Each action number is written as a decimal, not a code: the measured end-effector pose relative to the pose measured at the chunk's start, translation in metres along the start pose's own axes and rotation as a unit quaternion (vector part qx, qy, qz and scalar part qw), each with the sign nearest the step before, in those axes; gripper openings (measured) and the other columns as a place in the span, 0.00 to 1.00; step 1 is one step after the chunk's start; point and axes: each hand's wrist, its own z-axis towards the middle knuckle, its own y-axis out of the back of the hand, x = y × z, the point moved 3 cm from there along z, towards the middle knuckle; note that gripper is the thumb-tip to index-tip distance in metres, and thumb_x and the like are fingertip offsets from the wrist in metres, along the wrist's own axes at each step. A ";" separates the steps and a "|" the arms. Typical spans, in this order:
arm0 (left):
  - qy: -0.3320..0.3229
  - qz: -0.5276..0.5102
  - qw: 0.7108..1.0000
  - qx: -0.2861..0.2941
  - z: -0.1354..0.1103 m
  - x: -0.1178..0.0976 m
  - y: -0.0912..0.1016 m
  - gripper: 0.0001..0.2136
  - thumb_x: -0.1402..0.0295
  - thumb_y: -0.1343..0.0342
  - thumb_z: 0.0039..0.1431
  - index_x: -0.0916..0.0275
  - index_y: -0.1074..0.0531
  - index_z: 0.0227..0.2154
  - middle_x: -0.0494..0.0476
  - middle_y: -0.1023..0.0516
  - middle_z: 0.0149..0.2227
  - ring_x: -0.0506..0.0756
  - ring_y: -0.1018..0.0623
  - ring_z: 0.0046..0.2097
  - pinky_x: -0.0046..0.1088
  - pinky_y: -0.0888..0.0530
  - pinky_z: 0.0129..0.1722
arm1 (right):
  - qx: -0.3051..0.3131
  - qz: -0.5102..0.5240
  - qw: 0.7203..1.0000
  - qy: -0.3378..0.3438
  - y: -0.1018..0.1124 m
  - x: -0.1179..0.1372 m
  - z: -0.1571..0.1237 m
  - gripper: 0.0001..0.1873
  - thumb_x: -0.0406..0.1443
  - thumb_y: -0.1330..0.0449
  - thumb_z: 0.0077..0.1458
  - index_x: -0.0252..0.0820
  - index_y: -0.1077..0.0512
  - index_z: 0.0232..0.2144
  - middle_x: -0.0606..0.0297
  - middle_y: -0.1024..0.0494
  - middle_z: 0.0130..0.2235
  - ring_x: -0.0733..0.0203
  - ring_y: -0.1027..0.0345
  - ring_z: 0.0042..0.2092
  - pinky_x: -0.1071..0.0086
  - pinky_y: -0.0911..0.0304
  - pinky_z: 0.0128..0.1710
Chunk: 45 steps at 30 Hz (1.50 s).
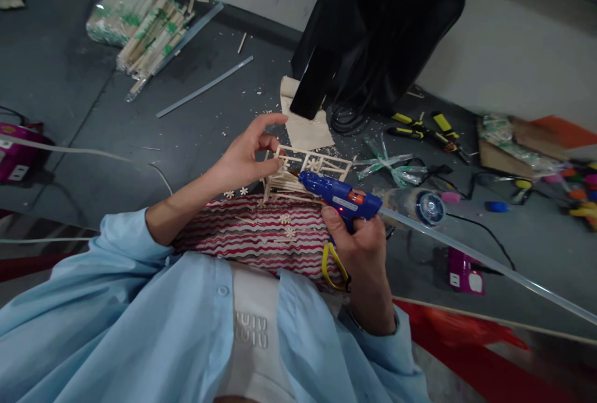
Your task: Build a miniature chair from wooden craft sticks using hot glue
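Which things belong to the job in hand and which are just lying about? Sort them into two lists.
Part of the job, apparently:
blue glue gun in the right hand
clear glue stick in its rear
wooden frame by the left hand
small wooden flowers

Just lying about, apparently:
black smartphone
pliers
loose glue stick, perhaps spare
bundled wooden sticks, perhaps stock

A light blue shirt (135,316) with a matching round button (222,291) hangs open over a white top (249,288) bearing raised, rounded lettering (252,329).
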 end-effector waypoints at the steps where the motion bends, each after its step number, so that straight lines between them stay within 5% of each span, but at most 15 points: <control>1: -0.002 0.002 1.000 0.000 0.000 0.000 0.000 0.30 0.70 0.35 0.54 0.55 0.38 0.59 0.46 0.27 0.32 0.51 0.22 0.39 0.30 0.27 0.45 | 0.001 0.001 1.000 0.001 0.000 0.000 0.000 0.13 0.48 0.37 0.55 0.46 0.22 0.34 0.59 0.14 0.38 0.46 0.21 0.43 0.54 0.27 0.48; 8: 0.005 0.002 1.000 -0.002 -0.001 -0.001 0.000 0.30 0.70 0.35 0.53 0.55 0.38 0.59 0.46 0.28 0.32 0.51 0.22 0.39 0.31 0.27 0.46 | -0.012 0.037 0.998 -0.044 -0.002 -0.001 -0.007 0.14 0.47 0.35 0.56 0.46 0.22 0.39 0.61 0.15 0.41 0.48 0.22 0.45 0.54 0.28 0.51; 13: 0.000 -0.005 1.000 -0.001 -0.001 -0.001 -0.001 0.29 0.71 0.36 0.54 0.56 0.38 0.58 0.45 0.29 0.32 0.51 0.21 0.40 0.30 0.27 0.46 | 0.004 0.008 1.000 -0.019 -0.003 0.000 -0.004 0.13 0.48 0.35 0.54 0.46 0.22 0.35 0.63 0.16 0.34 0.50 0.23 0.39 0.59 0.28 0.43; 24: -0.005 -0.021 1.000 -0.006 -0.001 0.002 -0.001 0.29 0.74 0.36 0.53 0.56 0.37 0.58 0.45 0.29 0.32 0.50 0.20 0.40 0.28 0.27 0.44 | -0.002 -0.001 1.000 0.025 -0.003 -0.001 -0.001 0.13 0.47 0.36 0.55 0.46 0.21 0.35 0.60 0.15 0.36 0.49 0.22 0.40 0.59 0.28 0.43; 37: 0.010 -0.043 0.999 -0.019 -0.001 0.000 -0.002 0.28 0.77 0.36 0.53 0.57 0.36 0.56 0.44 0.31 0.31 0.49 0.21 0.39 0.26 0.26 0.43 | -0.025 0.065 0.996 -0.062 -0.001 -0.004 -0.011 0.14 0.46 0.33 0.56 0.45 0.21 0.40 0.61 0.15 0.40 0.48 0.22 0.47 0.53 0.30 0.55; 45: 0.003 -0.035 0.999 -0.013 -0.001 0.001 -0.001 0.28 0.74 0.36 0.53 0.56 0.37 0.57 0.44 0.30 0.31 0.50 0.20 0.40 0.27 0.26 0.43 | -0.025 0.039 0.998 -0.048 -0.003 -0.010 -0.010 0.14 0.47 0.32 0.53 0.46 0.21 0.37 0.61 0.16 0.38 0.48 0.22 0.43 0.53 0.29 0.51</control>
